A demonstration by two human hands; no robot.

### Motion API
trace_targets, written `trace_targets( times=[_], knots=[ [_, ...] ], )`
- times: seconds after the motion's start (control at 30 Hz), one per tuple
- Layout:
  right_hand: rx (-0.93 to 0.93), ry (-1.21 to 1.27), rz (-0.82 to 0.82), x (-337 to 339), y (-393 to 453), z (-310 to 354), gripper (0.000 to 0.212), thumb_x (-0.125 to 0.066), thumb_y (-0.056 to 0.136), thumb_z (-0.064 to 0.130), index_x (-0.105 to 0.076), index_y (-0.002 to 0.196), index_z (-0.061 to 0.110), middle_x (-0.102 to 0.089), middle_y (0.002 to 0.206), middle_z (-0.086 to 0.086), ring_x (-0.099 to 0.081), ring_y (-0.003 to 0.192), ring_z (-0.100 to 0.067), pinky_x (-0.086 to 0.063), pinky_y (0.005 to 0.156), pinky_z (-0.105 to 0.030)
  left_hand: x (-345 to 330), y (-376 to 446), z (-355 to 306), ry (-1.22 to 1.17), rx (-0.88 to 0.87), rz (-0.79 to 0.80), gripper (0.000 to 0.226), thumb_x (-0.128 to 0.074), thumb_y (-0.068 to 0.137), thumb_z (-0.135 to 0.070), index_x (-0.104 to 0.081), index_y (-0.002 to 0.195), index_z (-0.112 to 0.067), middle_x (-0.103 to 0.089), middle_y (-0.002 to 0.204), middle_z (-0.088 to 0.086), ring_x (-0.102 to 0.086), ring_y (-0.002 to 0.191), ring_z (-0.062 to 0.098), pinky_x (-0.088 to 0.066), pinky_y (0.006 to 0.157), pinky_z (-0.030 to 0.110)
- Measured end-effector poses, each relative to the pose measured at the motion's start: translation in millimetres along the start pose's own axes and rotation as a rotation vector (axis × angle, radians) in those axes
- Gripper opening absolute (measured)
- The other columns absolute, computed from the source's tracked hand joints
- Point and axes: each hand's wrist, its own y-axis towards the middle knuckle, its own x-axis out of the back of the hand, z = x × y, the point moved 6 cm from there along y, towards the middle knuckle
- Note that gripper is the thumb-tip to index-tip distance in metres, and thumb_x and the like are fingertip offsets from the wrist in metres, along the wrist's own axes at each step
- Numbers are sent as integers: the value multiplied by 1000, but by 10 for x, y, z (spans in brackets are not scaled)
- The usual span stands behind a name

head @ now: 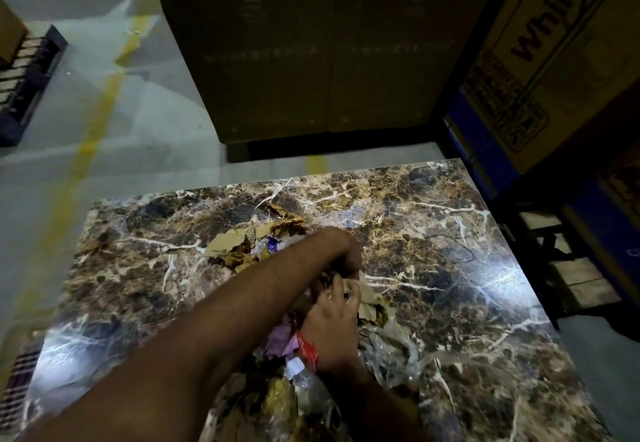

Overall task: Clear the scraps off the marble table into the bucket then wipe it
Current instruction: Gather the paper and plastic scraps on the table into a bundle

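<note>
The brown veined marble table [450,233] fills the lower part of the view. A heap of scraps lies along its middle: torn cardboard pieces [228,242], dry leaves [287,221], a pink wrapper [282,336] and clear plastic [391,341]. My left hand [341,247] reaches across from the lower left, its fingers curled down over scraps at the heap's middle. Just below it, my right hand [334,313], with a red thread at the wrist, has its fingers curled into paper and cardboard scraps [367,298]. No bucket is in view.
Large cardboard boxes [311,60] stand on the floor beyond the table's far edge. Printed cartons on blue racking [540,60] rise close on the right. A grey floor with a yellow line [93,130] stretches to the left, with a dark pallet [27,81] at its far left.
</note>
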Motion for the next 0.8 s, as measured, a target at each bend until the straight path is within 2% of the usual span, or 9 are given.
trace_targets(
  times=[0.1, 0.23, 0.33, 0.43, 0.5, 0.57, 0.63, 0.73, 0.8],
  knots=[
    [-1, -3, 39, -12, -1, -17, 34, -49, 87, 51, -74, 106, 37, -70, 126, 4, -58, 127, -38, -44, 100, -65, 82, -151, -17, 64, -40, -191, 19, -69, 89, -33, -71, 102, -18, -69, 93, -4, -68, 81, 14, -60, 81, 38],
    [-8, 16, 10, 60, -12, -11, 24, -49, 85, 42, -65, 102, 44, -60, 140, 1, -52, 134, -39, -41, 100, -68, 339, -441, 435, -395, -101, -434, 25, -60, 97, -37, -67, 116, -21, -67, 117, 3, -62, 101, 18, -49, 90, 34],
    [-6, -4, 9, 50, -14, 7, 42, -55, 81, 30, -59, 116, 51, -55, 147, 1, -50, 137, -40, -40, 99, -72, 555, -601, 1112, -360, -33, -634, 36, -51, 100, -48, -61, 130, -31, -61, 134, 6, -56, 115, 23, -44, 99, 38],
    [-9, -50, -11, 22, -7, 3, 48, -68, 79, 26, -60, 118, 52, -55, 146, 1, -52, 134, -40, -41, 99, -70, 277, -628, 1785, -152, 91, -515, 36, -50, 98, -52, -52, 134, -49, -46, 151, 7, -44, 135, 31, -33, 114, 50],
    [-14, -60, -3, 13, 12, -9, 53, -81, 74, 23, -64, 115, 51, -58, 143, 1, -56, 130, -40, -43, 95, -68, -98, -691, 2085, -103, 145, -484, 46, -48, 99, -51, -43, 145, -45, -31, 159, 8, -33, 143, 34, -29, 118, 49],
    [-23, -66, -16, 13, 7, 3, 60, -87, 67, 19, -66, 114, 50, -60, 141, 1, -57, 128, -40, -44, 94, -67, -436, -821, 2199, -142, 155, -595, 53, -48, 100, -44, -45, 148, -23, -37, 152, 15, -43, 134, 36, -36, 108, 40],
    [-32, -57, -23, -3, 8, 10, 66, -84, 69, 14, -64, 119, 50, -56, 146, 0, -53, 132, -40, -42, 97, -69, -749, -984, 2151, -318, 79, -738, 56, -45, 94, -42, -61, 130, -2, -54, 129, 23, -54, 115, 35, -41, 96, 37],
    [-23, -64, -38, -9, -1, 6, 71, -85, 68, 12, -62, 124, 49, -53, 150, -2, -50, 135, -42, -42, 97, -72, -1200, -1176, 1920, -790, -3, -954, 45, -54, 87, -29, -69, 115, 3, -58, 112, 13, -55, 99, 22, -41, 85, 17],
    [10, -86, -18, -39, 18, -3, 70, -93, 64, 34, -62, 125, 48, -55, 148, -4, -54, 131, -44, -42, 94, -74, -1552, -1172, 1702, -1149, 102, -984, 29, -55, 97, -23, -66, 109, 0, -62, 105, 9, -60, 91, 18, -47, 73, 19]
  ],
)
